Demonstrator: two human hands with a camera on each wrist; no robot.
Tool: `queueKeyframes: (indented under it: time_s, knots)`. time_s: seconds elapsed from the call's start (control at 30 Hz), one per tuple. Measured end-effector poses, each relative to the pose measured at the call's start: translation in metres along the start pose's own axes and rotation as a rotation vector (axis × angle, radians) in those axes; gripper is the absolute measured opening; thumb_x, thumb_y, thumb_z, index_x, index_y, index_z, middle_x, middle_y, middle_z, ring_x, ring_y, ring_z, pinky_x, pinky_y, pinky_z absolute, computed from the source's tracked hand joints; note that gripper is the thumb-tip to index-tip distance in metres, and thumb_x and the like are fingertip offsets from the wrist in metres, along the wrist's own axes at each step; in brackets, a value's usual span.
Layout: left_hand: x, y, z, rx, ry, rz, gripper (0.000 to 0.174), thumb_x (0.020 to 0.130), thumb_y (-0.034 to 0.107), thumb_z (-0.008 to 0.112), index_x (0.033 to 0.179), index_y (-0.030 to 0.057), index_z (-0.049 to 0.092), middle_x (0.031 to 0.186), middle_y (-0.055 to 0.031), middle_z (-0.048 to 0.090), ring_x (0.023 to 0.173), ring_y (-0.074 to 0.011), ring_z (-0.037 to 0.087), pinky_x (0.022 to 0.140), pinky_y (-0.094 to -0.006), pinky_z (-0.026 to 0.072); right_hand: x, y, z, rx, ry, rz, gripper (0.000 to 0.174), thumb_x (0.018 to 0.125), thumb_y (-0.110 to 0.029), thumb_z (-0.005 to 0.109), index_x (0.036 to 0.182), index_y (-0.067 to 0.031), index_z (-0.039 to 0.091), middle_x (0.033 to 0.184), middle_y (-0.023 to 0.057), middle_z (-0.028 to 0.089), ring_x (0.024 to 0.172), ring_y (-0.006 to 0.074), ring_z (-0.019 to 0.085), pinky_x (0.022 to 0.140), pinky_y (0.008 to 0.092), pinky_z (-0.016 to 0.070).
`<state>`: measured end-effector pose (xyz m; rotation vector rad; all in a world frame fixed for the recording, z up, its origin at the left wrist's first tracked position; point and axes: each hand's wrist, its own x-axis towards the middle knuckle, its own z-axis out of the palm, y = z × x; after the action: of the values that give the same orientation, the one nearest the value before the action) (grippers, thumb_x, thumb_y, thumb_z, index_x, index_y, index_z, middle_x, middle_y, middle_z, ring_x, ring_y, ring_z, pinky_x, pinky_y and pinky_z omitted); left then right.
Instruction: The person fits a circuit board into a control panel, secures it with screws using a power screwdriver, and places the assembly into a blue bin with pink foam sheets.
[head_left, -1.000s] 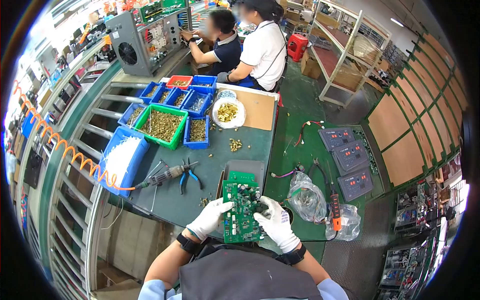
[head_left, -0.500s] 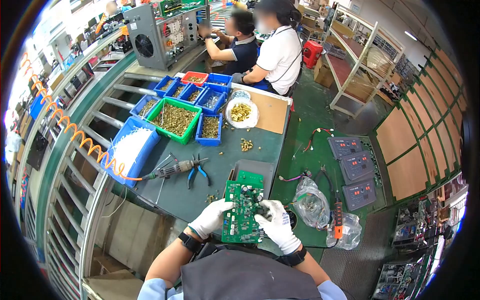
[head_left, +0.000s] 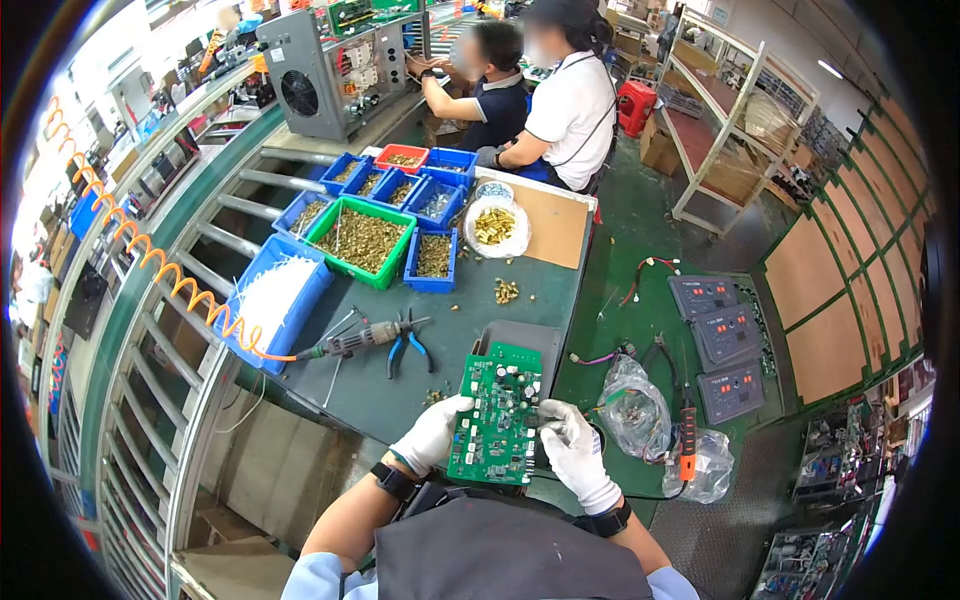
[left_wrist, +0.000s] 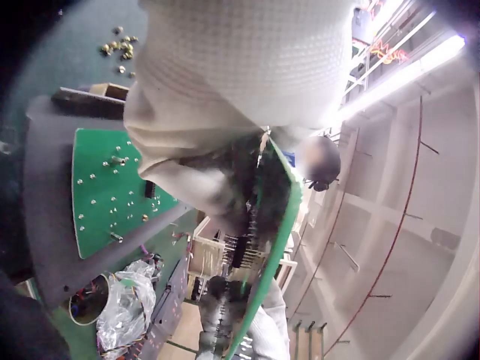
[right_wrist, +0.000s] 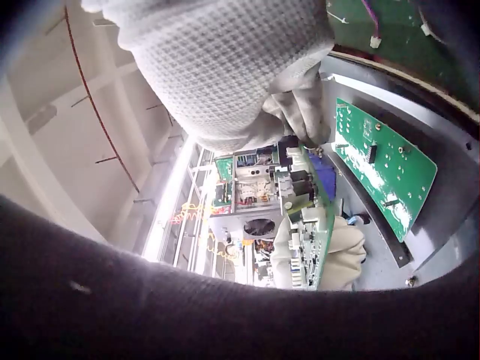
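Note:
A green circuit board (head_left: 488, 435) crowded with components is held up in front of the body, facing up at the head camera. My left hand (head_left: 430, 437), in a white glove, grips it by the left edge, thumb on the face. At the right edge my gloved right hand (head_left: 580, 460) pinches the board beside its dark components. The right wrist view catches the held board (right_wrist: 319, 217) nearly edge-on. Beyond it, a second green board (right_wrist: 386, 161) sits on a grey metal panel (left_wrist: 45, 172).
Left of the board lie blue-handled pliers (head_left: 410, 345) and a power screwdriver (head_left: 350, 340) on an orange coiled hose. Blue bins and a green bin (head_left: 405, 245) of brass parts stand farther back. On the right are plastic bags (head_left: 635, 410), an orange-handled tool (head_left: 688, 445) and control panels (head_left: 725, 335).
The head view has swung, so the bench appears farther right. Both hands still hold the board, now slightly tilted. My right fingers have drawn back from its face toward the right edge.

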<state>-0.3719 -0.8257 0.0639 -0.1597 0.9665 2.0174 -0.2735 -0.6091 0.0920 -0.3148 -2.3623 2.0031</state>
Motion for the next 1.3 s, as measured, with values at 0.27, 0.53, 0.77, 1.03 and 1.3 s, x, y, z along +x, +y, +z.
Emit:
queueKeyframes:
  time_s: [0.27,0.53,0.77,1.03,1.3]
  knots:
    - [0.009,-0.001,0.000,-0.054,-0.019,-0.066,0.032,0.096,0.023,0.052,0.118,0.0021,0.059,0.110,-0.0090,0.067,0.096,-0.0192,0.064,0.089,-0.0355,0.0512,-0.002,0.007,-0.006,-0.086,0.011,-0.050,0.032,0.089,0.001,0.052,0.121,0.0017,0.055,0.114,0.0063,0.060,0.091,0.0082,0.058,0.080,0.0228,0.0473]
    - [0.018,-0.003,-0.002,0.014,-0.053,-0.056,0.041,0.098,0.024,0.043,0.129,-0.0015,0.052,0.122,-0.0147,0.063,0.106,-0.0247,0.063,0.095,-0.0402,0.0499,-0.001,-0.005,-0.005,-0.146,-0.011,-0.052,0.030,0.088,-0.003,0.056,0.117,-0.0016,0.063,0.121,0.0113,0.054,0.090,0.0144,0.064,0.081,0.0267,0.0520]
    - [0.020,-0.005,-0.006,0.070,-0.059,-0.073,0.042,0.098,0.024,0.044,0.131,-0.0008,0.050,0.123,-0.0138,0.062,0.107,-0.0242,0.063,0.095,-0.0401,0.0496,0.004,-0.006,0.001,-0.209,0.043,-0.022,0.033,0.085,-0.005,0.063,0.117,-0.0033,0.062,0.117,0.0096,0.055,0.091,0.0153,0.063,0.079,0.0281,0.0533]
    - [0.014,-0.004,0.014,0.159,-0.042,0.063,0.042,0.099,0.033,0.049,0.124,0.0006,0.055,0.117,-0.0090,0.063,0.098,-0.0148,0.061,0.087,-0.0326,0.0505,0.019,0.039,0.001,-0.409,0.113,-0.159,0.025,0.082,-0.002,0.067,0.105,0.0011,0.059,0.111,0.0085,0.052,0.087,0.0157,0.063,0.073,0.0284,0.0543]
    - [-0.042,-0.007,-0.037,0.695,0.549,-0.019,0.034,0.096,0.030,0.059,0.113,0.0008,0.053,0.082,-0.0003,0.056,0.064,-0.0075,0.051,0.059,-0.0210,0.0447,0.026,0.055,-0.029,-0.249,0.249,-0.036,0.026,0.078,-0.007,0.070,0.102,-0.0014,0.061,0.099,0.0090,0.063,0.080,0.0184,0.062,0.073,0.0314,0.0516]
